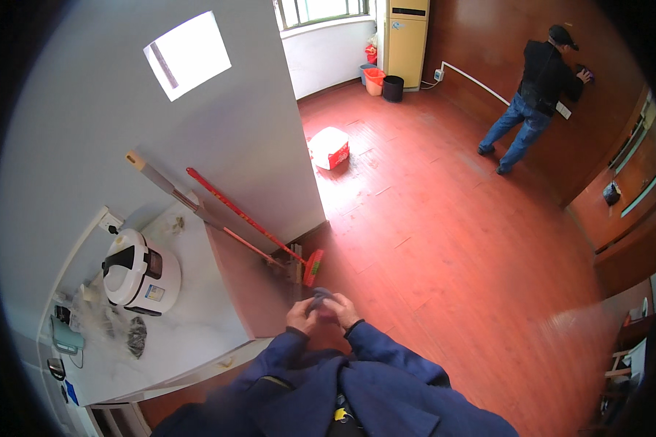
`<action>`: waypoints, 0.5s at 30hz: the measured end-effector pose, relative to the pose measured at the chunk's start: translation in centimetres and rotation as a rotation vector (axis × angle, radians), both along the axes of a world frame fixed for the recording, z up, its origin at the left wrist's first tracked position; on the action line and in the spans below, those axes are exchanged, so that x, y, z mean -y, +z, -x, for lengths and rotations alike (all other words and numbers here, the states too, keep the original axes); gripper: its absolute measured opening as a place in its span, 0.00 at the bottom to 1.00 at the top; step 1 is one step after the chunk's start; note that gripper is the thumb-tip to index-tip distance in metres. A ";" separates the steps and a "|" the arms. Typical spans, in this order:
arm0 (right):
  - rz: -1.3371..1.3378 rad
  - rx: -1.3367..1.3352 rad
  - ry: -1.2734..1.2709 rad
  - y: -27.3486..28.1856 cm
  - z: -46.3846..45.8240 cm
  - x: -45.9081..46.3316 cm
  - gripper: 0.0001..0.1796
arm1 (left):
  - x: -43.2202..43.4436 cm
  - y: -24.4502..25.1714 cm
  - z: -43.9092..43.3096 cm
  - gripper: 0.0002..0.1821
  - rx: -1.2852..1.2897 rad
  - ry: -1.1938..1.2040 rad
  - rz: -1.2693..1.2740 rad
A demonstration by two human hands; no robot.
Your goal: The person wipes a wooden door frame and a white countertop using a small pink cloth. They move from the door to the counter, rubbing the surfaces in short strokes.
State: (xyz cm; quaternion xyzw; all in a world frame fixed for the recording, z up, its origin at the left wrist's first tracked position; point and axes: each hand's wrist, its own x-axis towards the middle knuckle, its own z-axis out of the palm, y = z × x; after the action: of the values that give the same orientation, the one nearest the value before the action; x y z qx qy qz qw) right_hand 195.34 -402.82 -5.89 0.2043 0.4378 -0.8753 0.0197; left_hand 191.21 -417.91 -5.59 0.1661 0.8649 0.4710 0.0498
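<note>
In front of my body a bunched dark grey cloth (321, 296) is held up between both hands. My left hand (302, 316) grips its left side, and my right hand (343, 310) has the other side. The fingers partly hide the cloth. Beyond my hands, a red broom (312, 267) rests with its head on the floor and its long handle against the grey wall. Beside it leans a second pole with a beige handle grip (148, 170), next to the counter's end.
At left, a white counter (197, 306) bears a rice cooker (142, 273), plastic bags (101, 317) and a teal container (65, 336). A red-and-white bucket (331, 148) stands on the reddish wood floor (443, 246). Far right, a person (541, 98) touches the brown wall panel. Bins (392, 88) stand beside a tall beige cabinet unit (407, 49).
</note>
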 end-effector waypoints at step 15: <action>0.033 0.089 0.066 -0.3 -0.3 -0.7 0.08 | -0.5 0.5 -1.4 0.17 0.201 0.097 -0.080</action>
State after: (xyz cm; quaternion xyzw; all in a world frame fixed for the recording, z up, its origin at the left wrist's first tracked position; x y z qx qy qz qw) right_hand 195.69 -402.16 -6.20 0.2281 0.4285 -0.8714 0.0712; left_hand 192.58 -417.43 -5.05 0.0779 0.8430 0.5214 0.1066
